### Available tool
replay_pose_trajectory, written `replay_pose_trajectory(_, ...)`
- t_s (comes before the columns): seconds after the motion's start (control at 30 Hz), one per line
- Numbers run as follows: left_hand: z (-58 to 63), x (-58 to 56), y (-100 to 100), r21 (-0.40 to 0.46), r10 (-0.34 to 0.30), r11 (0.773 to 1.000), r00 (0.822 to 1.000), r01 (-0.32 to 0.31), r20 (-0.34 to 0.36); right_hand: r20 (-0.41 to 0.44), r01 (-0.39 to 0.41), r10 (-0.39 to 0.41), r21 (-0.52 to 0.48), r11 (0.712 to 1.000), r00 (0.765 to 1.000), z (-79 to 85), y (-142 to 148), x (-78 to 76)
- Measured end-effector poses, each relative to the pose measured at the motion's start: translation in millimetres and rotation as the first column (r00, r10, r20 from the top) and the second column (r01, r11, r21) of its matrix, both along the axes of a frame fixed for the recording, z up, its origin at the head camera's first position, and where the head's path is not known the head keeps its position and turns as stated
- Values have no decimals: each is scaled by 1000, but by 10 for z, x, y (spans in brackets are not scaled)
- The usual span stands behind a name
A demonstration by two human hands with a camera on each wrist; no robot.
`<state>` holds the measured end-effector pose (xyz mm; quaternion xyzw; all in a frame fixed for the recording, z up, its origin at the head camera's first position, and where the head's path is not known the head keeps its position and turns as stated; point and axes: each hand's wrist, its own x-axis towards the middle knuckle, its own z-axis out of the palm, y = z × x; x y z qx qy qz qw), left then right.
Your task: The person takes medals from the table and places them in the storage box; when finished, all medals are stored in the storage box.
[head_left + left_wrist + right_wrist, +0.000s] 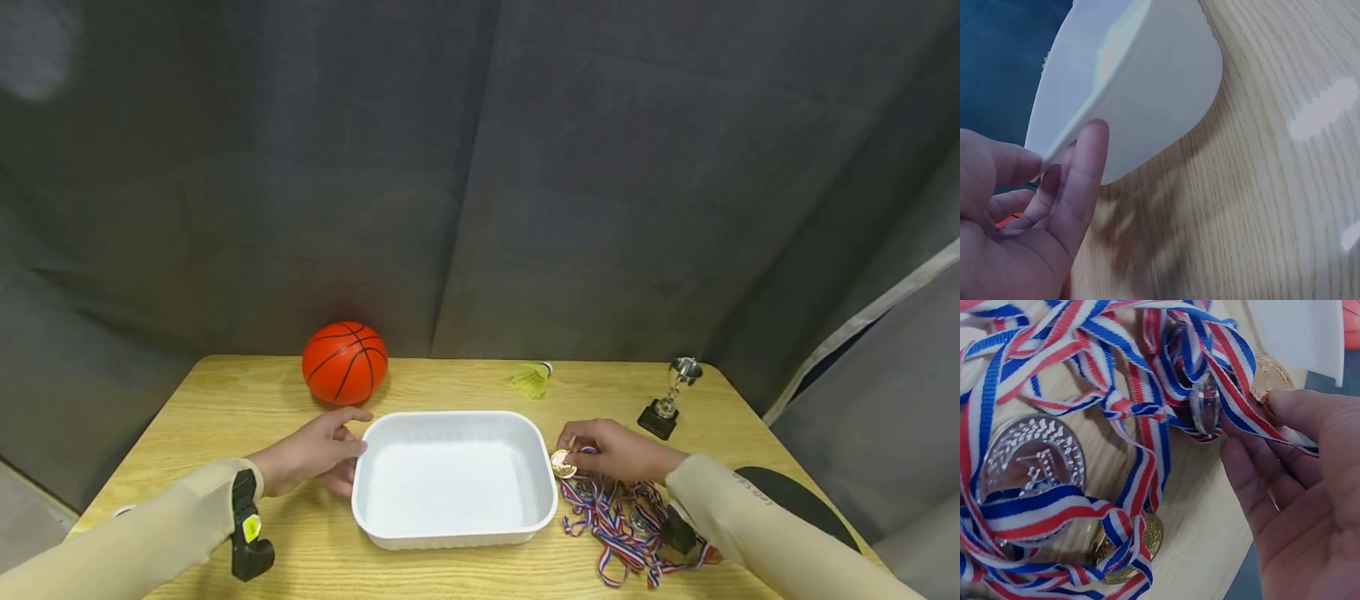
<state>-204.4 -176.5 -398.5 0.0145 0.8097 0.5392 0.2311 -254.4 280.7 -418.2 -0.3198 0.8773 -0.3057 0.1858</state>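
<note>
A white rectangular plastic basin [453,539] sits at the middle of the table. At its left side my left hand [318,452] holds the rim between thumb and fingers, and the left wrist view shows a finger against the basin's outer wall [1160,81]. Just off the basin's right rim, my right hand [618,450] pinches a gold medal [561,464]. A striped ribbon [1241,415] runs past that thumb. Under and beside this hand lies a tangled heap of red, white and blue ribbons [611,533], with a silver medal [1035,459] and another gold medal [1129,550] among them.
An orange basketball [345,364] rests at the back left of the wooden table [442,383]. Farther right are a yellow shuttlecock [532,379] and a small trophy [667,400] on a black base. A black rounded flat thing [795,500] lies at the right edge.
</note>
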Motion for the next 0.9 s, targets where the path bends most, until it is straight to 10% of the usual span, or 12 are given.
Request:
replay_pose_trajectory(0.43,9,6,9,22,-5,1000,1000,5,0,292,210,-157,-161,964,944,245,91,-9)
replay_pose_trajectory(0.9,-3,-37,41,43,-12,999,1000,12,7,237,292,-226,-297,909,945,998,119,-133)
